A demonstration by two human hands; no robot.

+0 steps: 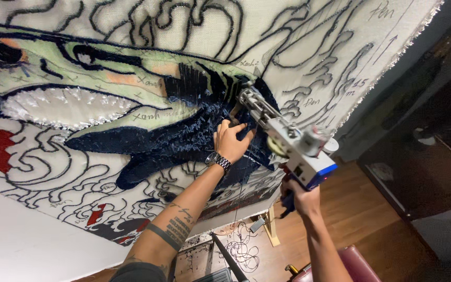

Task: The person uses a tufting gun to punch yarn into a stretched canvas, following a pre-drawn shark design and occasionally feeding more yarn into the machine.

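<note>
Stretching across the upper left of the view, a pale tufting cloth [194, 36] carries a half-filled design — black outlines, a pale green band, a white toothed patch [63, 107] and small red shapes [1, 151] at far left, the picture's edge cutting the design off there. Handwritten marks on the cloth are too small to matter here. Right of the white patch lies a dense dark blue tufted area [184, 138], its loose yarn ends shaggy and its lower edge hard to trace against the black lines.

The left hand [230, 141], a metal wristwatch [218, 161] on its wrist and tattoo bands on the forearm, lies with fingers spread flat on the blue pile, closed on nothing. Just right of it the white tufting gun [293, 143] with blue trim presses its metal nose into the cloth at the top edge of the blue area; the needle tip is buried in the yarn and cannot be seen. The right hand [301, 198] is clamped round the gun's handle from below, the handle itself mostly hidden by the fingers.

Below, near the bottom edge, tangled yarn [244, 245] lies on the wooden floor [361, 209] — beside it a wooden frame leg and part of a dark red seat, cut off. The far right is dim and hard to read.
</note>
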